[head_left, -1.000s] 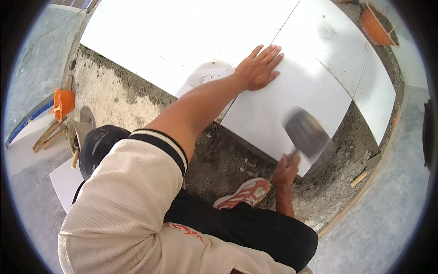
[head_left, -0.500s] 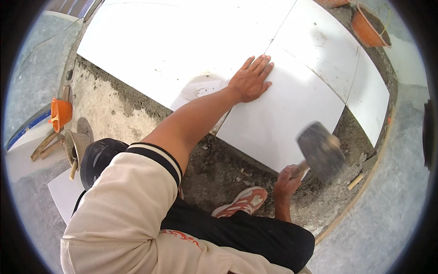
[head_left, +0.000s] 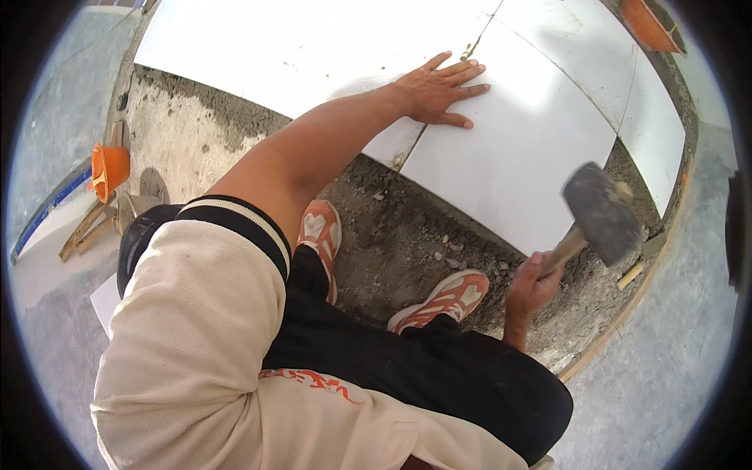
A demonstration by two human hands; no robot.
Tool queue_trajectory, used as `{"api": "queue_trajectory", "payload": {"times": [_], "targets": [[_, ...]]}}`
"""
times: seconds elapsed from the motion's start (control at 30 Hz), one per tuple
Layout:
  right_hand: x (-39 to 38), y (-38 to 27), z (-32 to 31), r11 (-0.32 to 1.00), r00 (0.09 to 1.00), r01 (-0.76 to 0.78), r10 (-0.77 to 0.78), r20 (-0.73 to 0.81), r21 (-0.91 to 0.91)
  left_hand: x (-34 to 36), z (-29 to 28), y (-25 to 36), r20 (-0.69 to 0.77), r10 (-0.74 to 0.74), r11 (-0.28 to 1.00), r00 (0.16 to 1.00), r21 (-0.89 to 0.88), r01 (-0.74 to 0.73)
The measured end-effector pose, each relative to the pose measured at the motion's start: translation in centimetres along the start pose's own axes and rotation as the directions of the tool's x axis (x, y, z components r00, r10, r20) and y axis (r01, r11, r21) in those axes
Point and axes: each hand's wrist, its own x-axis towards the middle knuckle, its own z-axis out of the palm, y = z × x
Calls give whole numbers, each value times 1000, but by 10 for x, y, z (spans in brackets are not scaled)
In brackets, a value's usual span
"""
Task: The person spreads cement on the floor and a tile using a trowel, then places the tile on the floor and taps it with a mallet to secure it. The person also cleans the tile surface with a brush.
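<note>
My left hand (head_left: 442, 88) lies flat with spread fingers across the joint between white floor tiles. Under its palm side is the near white tile (head_left: 513, 145), whose front edge overhangs rough grey mortar. In my right hand (head_left: 534, 288) is a rubber mallet (head_left: 601, 213) with a black head and wooden handle. The fingers wrap round the handle, and the head is held above the tile's right corner and the mortar beside it. A small clump of mortar (head_left: 468, 52) sits on the joint just beyond my left fingertips.
Orange buckets stand at the left (head_left: 110, 167) and far right (head_left: 652, 25). A trowel's wooden handle (head_left: 629, 276) lies near the right edge strip. Wood pieces (head_left: 82, 231) and a blue bar (head_left: 51, 207) rest at the left. My shoes (head_left: 442, 300) stand on rubble and mortar.
My view has shifted, and both shoes now show fully. The mallet stays in my right hand, its head at a different angle. My left hand's fingers are spread wider on the tiles.
</note>
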Motion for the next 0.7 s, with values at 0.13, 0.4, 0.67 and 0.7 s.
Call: {"api": "queue_trajectory", "payload": {"times": [0.13,0.4,0.67,0.7], "targets": [[-1,-20,-2,961,993,113,-115,-6,252,-21,-9,-8,45,48,999,998,18,-49],[-21,30,30,880,986,98,-22,165,-464,-19,-9,-3,51,31,998,998,-48,-28],[-10,34,24,936,939,312,-278,202,-163,-19,-12,-4,54,38,996,998,-83,-33],[-15,33,26,908,957,198,-96,275,-369,-19,-13,-4,60,41,996,997,-78,-36]]}}
